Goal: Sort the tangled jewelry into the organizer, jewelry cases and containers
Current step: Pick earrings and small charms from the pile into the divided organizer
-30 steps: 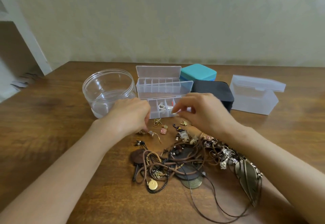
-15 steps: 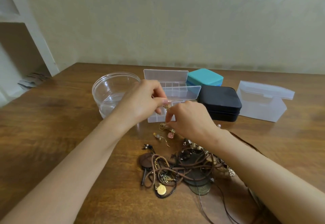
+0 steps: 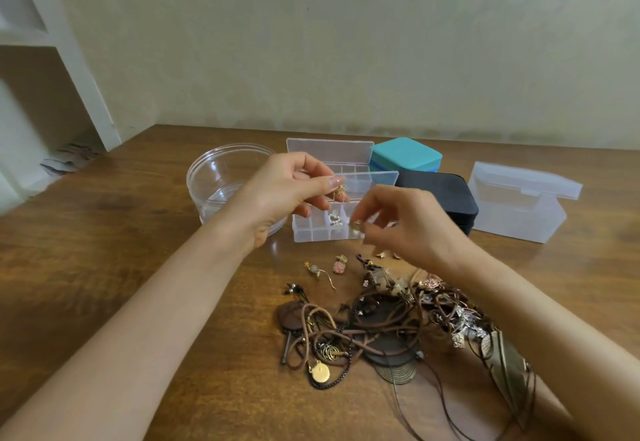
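The tangled jewelry (image 3: 388,330) lies heaped on the table (image 3: 104,267), below and nearer than both pinches. 3 loose earrings (image 3: 338,267) lie between the heap and the hands. The right hand (image 3: 408,222) pinches a small, blurred metallic piece (image 3: 356,231) at its fingertips, just over the front edge of the open organizer (image 3: 313,231). The left hand (image 3: 284,195) pinches a gold earring (image 3: 341,191), which dangles above the organizer's compartments. Left of that pinch stands 1 round clear container (image 3: 214,177). Right of both pinches sit a black case (image 3: 446,195), a teal case (image 3: 405,155) and a frosted box (image 3: 519,205).
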A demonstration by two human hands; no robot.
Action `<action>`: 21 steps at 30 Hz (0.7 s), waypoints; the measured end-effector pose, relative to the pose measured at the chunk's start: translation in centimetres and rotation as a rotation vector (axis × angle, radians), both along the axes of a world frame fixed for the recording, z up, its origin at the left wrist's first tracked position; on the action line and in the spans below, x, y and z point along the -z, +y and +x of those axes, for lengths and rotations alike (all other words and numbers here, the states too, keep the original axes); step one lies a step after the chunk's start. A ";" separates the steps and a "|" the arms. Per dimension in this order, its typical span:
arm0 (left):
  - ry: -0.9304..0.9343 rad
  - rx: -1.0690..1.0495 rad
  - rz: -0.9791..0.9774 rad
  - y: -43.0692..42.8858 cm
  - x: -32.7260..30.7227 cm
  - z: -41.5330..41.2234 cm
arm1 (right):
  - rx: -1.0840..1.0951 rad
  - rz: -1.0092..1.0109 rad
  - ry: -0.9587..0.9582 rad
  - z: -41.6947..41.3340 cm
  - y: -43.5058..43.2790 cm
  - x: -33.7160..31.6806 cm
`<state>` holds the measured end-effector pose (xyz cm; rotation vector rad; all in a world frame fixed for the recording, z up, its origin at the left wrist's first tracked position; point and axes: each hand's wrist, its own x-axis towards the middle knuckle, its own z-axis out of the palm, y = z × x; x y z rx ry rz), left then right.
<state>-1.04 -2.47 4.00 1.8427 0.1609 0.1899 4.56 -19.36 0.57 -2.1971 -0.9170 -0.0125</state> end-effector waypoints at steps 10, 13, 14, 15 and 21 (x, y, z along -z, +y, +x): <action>0.074 0.089 -0.114 0.0 1.0 0.4 | -0.063 0.321 0.448 -0.2 -2.1 -0.9; 0.088 0.113 -0.142 0.0 1.2 0.5 | -0.069 0.378 0.538 0.0 -2.4 -1.2; 0.087 0.122 -0.149 0.0 1.2 0.4 | -0.069 0.386 0.543 0.0 -2.4 -1.3; 0.087 0.139 -0.150 -0.3 1.2 0.5 | -0.063 0.397 0.537 0.1 -2.6 -1.2; 0.031 0.177 -0.135 -0.6 1.1 0.4 | -0.123 0.391 0.417 0.1 -2.5 -1.1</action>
